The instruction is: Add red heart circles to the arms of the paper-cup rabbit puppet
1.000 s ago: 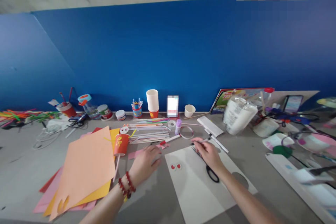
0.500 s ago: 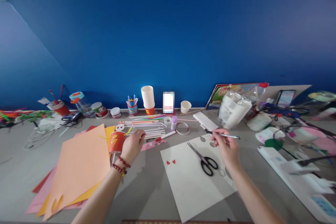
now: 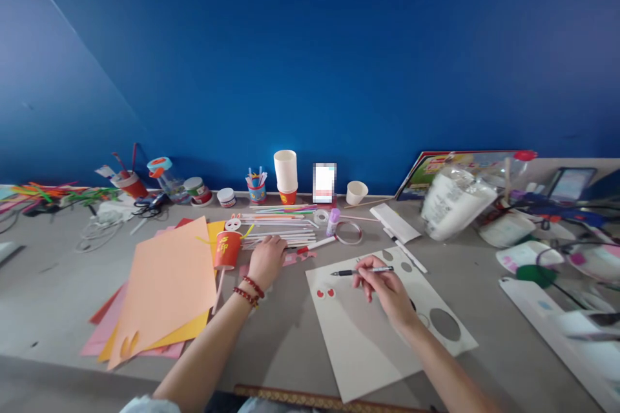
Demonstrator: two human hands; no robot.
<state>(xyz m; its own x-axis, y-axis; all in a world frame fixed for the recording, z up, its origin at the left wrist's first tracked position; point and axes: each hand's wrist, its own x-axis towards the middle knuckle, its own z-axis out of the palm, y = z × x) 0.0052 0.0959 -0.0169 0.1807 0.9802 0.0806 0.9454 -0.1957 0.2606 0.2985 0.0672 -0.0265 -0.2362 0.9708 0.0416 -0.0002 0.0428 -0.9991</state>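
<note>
My right hand (image 3: pixel 385 293) holds a black gel pen (image 3: pixel 346 273) above a white sheet of paper (image 3: pixel 361 342), its tip pointing left. Two small white cutouts with red shapes (image 3: pixel 325 293) lie on the sheet near its left edge. Beneath my right hand the scissors are mostly hidden; a bit of black handle (image 3: pixel 413 304) shows. My left hand (image 3: pixel 266 261) is lowered beside the straws (image 3: pixel 300 235) and a pink paper scrap (image 3: pixel 298 259), fingers curled and tips hidden. A red-and-white marker (image 3: pixel 317 245) lies just right of it.
Left of my hand stands a red paper cup (image 3: pixel 227 250) beside stacked coloured paper (image 3: pixel 169 277). A glue stick (image 3: pixel 332 222), tape ring (image 3: pixel 349 232) and white cup (image 3: pixel 357 192) are farther back. A power strip (image 3: pixel 542 329) lies right.
My right hand has moved left and down with the pen, now over the scissors. My left hand has shifted right, toward the red marker. The camera view has turned slightly left.
</note>
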